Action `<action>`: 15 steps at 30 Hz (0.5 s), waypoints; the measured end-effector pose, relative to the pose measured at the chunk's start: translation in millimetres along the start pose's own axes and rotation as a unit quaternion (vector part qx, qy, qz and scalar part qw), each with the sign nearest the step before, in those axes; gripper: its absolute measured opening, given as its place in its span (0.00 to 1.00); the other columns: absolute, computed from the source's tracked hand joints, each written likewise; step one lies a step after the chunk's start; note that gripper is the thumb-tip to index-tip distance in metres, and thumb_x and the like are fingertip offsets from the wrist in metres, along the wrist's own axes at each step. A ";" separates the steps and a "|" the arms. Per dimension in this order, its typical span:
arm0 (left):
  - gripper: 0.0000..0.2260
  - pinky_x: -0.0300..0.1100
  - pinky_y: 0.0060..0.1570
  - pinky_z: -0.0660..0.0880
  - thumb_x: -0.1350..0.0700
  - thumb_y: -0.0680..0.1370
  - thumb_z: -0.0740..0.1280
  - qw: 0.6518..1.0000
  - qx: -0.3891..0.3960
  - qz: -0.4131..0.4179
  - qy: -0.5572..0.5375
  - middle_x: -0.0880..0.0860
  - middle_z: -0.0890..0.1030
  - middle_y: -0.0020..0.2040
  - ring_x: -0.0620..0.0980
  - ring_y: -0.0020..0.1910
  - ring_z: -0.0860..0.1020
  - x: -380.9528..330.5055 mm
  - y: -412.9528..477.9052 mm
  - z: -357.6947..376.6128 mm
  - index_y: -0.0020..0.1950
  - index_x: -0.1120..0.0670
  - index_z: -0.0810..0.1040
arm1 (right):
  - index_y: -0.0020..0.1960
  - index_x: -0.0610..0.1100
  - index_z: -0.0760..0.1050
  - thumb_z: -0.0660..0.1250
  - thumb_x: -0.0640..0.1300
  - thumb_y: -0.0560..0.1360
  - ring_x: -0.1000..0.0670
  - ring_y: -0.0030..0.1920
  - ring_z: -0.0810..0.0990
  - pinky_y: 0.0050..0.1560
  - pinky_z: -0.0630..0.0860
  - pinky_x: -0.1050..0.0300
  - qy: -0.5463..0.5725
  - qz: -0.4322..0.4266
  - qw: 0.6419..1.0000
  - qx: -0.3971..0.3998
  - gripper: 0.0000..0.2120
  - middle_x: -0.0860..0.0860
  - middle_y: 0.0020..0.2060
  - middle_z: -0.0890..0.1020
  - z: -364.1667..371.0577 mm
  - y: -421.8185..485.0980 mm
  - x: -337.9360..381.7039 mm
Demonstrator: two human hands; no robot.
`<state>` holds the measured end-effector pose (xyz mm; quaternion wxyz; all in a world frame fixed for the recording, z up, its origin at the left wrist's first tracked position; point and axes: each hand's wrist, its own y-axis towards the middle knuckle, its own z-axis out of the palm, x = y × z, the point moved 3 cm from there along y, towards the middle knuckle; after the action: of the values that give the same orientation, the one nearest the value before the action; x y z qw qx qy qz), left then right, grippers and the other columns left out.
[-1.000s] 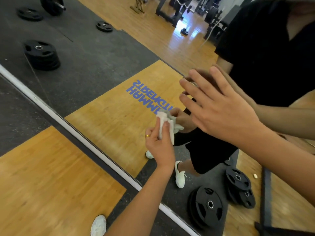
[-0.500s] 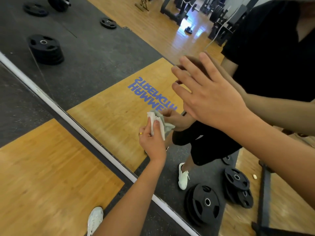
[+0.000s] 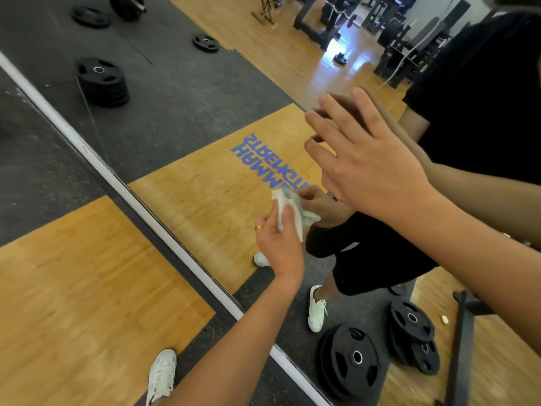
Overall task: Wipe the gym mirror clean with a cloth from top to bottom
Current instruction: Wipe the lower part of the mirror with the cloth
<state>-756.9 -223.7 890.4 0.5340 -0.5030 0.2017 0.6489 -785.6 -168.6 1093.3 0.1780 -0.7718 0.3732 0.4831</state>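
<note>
Cloth (image 3: 288,209) pinched by left hand (image 3: 278,244), fingers curled round it, pressed on mirror (image 3: 181,118) low down, beside reflected lettering (image 3: 272,153). Position hardly shifted over last second. Right hand (image 3: 371,168) kept spread flat on glass. Lowest strip above frame (image 3: 117,183) judged yet to be wiped.

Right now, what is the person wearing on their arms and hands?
The left hand wears a thin gold ring on one finger. The right hand shows no ring. There are no gloves, and no sleeves cover either forearm.

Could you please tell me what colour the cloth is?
The cloth is white, clearest in the head view.
</note>
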 end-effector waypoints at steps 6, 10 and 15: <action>0.15 0.35 0.53 0.78 0.58 0.82 0.70 1.000 -0.012 -0.007 -0.019 0.52 0.79 0.53 0.39 0.49 0.80 2.7 -15.7 10.6 0.68 0.55 0.81 | 0.63 0.39 0.74 0.52 0.45 0.84 0.34 0.78 0.62 0.79 0.51 0.32 0.020 0.001 1.000 -0.011 0.17 0.38 0.75 0.69 -1.0 1.1 1.0; 0.15 0.47 0.60 0.78 0.54 0.81 0.71 0.996 -0.040 -0.073 0.006 0.51 0.81 0.59 0.39 0.54 0.81 25.6 -20.0 -7.0 0.68 0.55 0.82 | 0.63 0.39 0.75 0.51 0.45 0.83 0.34 0.78 0.62 0.79 0.51 0.32 0.016 -0.005 1.000 -0.009 0.18 0.38 0.75 0.69 -2.6 1.7 1.5; 0.15 0.32 0.49 0.76 0.57 0.80 0.72 0.998 0.006 -0.037 -0.049 0.51 0.76 0.49 0.37 0.44 0.78 10.6 -51.2 14.8 0.67 0.54 0.82 | 0.62 0.39 0.76 0.49 0.43 0.82 0.34 0.78 0.63 0.79 0.51 0.32 0.011 -0.005 1.000 -0.017 0.20 0.38 0.74 0.70 -2.8 2.3 2.0</action>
<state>-716.7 -188.9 901.4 0.5700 -0.4747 0.1606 0.6511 -785.1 -172.7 1093.1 0.1633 -0.7815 0.3633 0.4803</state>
